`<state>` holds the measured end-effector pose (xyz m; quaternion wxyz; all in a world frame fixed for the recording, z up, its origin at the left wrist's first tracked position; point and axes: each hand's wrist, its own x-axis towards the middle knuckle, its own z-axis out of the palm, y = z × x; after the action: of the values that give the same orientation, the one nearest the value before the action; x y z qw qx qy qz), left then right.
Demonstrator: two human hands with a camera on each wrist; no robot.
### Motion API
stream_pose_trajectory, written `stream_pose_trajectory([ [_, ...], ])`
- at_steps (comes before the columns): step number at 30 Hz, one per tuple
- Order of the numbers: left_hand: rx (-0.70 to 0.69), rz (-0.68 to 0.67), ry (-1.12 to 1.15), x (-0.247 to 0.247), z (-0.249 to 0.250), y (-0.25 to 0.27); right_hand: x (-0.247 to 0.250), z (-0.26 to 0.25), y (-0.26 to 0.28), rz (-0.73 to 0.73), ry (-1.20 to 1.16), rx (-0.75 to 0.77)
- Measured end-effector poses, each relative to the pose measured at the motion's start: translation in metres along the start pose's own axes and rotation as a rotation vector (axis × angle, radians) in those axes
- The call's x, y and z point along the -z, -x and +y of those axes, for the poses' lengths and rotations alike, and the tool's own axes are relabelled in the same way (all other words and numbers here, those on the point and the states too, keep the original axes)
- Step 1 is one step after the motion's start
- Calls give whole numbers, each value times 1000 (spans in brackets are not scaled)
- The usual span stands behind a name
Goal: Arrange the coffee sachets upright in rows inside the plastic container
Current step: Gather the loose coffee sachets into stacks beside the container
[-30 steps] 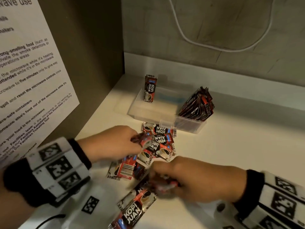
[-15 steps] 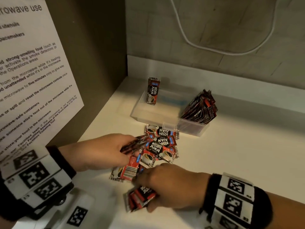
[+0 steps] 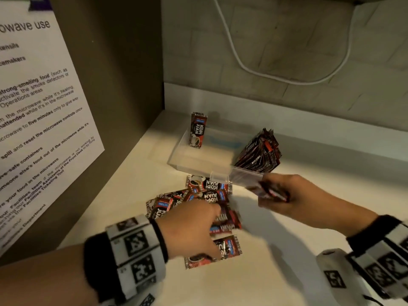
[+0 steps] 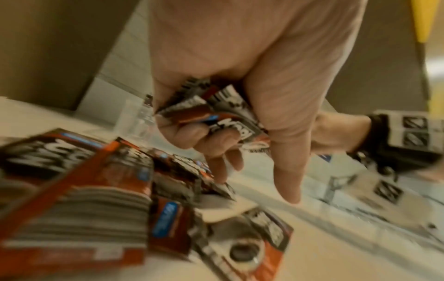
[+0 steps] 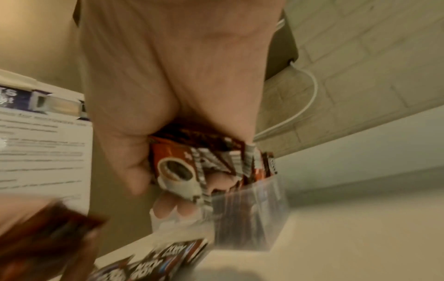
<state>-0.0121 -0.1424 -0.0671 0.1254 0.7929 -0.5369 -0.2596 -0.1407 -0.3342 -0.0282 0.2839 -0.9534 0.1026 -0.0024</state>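
While the left hand (image 3: 189, 228) clutches sachets over the loose pile (image 3: 207, 191), the right hand (image 3: 284, 195) grips a bundle (image 3: 272, 192) beside the container (image 3: 176, 160).

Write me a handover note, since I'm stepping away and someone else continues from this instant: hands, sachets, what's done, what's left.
Left hand: grips a few sachets over the loose pile on the counter.
Right hand: grips a small bundle at the near right corner of the plastic container.
Done: a leaning row of sachets fills the container's right end; one sachet stands upright at its far left corner.
Left: put in both handfuls, then the pile, including the sachet nearest you, and straighten the rows.
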Motion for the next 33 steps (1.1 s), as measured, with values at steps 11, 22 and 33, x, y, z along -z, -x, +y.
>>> stream_pose_trajectory([
  [11, -82, -160, -74, -9, 11, -14, 22, -16, 1, 289, -447, -72],
  [22, -140, 66, 1287, 50, 18, -8, -5, -38, -27, 265, -855, 47],
  [33, -178, 234, 1235, 36, 23, -28, -39, -59, -47, 90, -1048, 38],
])
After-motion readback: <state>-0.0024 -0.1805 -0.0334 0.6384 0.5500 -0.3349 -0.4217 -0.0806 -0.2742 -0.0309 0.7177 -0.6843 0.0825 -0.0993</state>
